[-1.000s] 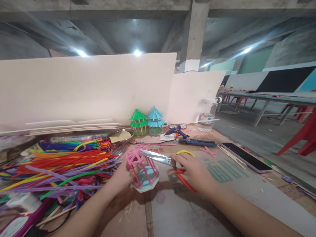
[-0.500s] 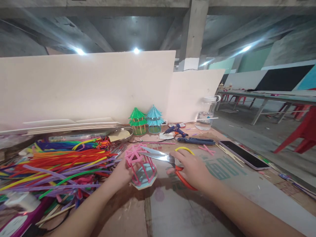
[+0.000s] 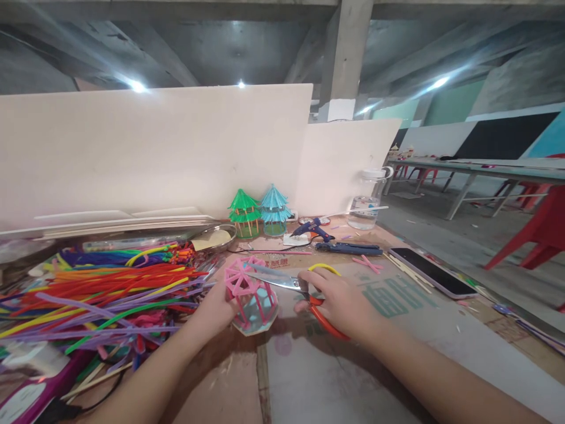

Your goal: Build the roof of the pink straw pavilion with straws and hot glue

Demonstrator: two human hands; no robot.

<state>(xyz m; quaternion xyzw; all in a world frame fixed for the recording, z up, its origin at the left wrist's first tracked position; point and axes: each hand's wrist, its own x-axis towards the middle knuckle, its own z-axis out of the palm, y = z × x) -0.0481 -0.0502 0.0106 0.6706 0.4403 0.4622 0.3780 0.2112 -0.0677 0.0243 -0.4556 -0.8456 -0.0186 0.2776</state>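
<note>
My left hand (image 3: 220,306) is closed around the side of a pink pavilion frame (image 3: 242,279), made of thin pink strips on an octagonal pale-blue base (image 3: 253,321). The frame tilts so that its spoked top faces me. In my right hand (image 3: 338,297) are scissors (image 3: 325,318) with orange and yellow handles. Their metal blades point left and reach the right edge of the frame's top. Whether the blade tips touch a strip is hard to tell. Behind stand a green model pavilion (image 3: 244,213) and a blue model pavilion (image 3: 274,211).
Many coloured pipe cleaners (image 3: 128,288) cover the left side. Toward the back lie a glue gun (image 3: 314,228), a blue-handled tool (image 3: 348,249) and a metal dish (image 3: 216,237). A phone (image 3: 430,271) and a water bottle (image 3: 367,200) are at right.
The pink frame has tipped a little more toward me, showing more of its top. The scissors and right hand have shifted slightly left with the view.
</note>
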